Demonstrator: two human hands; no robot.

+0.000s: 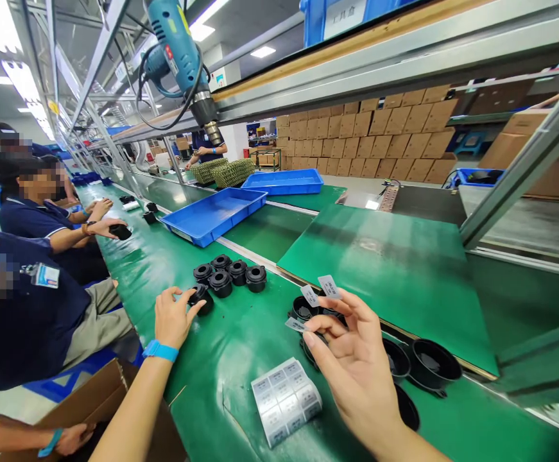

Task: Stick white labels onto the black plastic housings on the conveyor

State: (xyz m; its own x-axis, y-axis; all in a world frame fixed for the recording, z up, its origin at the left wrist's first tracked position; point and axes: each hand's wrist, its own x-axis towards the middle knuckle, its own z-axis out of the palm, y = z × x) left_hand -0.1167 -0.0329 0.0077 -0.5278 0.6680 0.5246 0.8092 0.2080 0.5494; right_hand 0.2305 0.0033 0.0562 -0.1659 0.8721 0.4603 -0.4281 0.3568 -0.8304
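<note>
My left hand [176,317], with a blue wrist strap, has thumb and forefinger around a round black part [203,301]. That part stands at the near edge of a cluster of similar black parts [220,281] on the green mat. On the right, my right hand [351,346] holds small silver labels [328,286] at its fingertips, spread apart from each other. Below and between my hands lies a sheet of silver printed labels [286,401]. Black round cups [433,362] stand behind and beside my right hand, partly hidden by it.
Blue trays [214,215] lie across the bench's middle. A teal power tool [178,58] hangs overhead from a metal rail. People sit along the left side, one holding a black part [120,231]. An open cardboard box [91,401] is at lower left.
</note>
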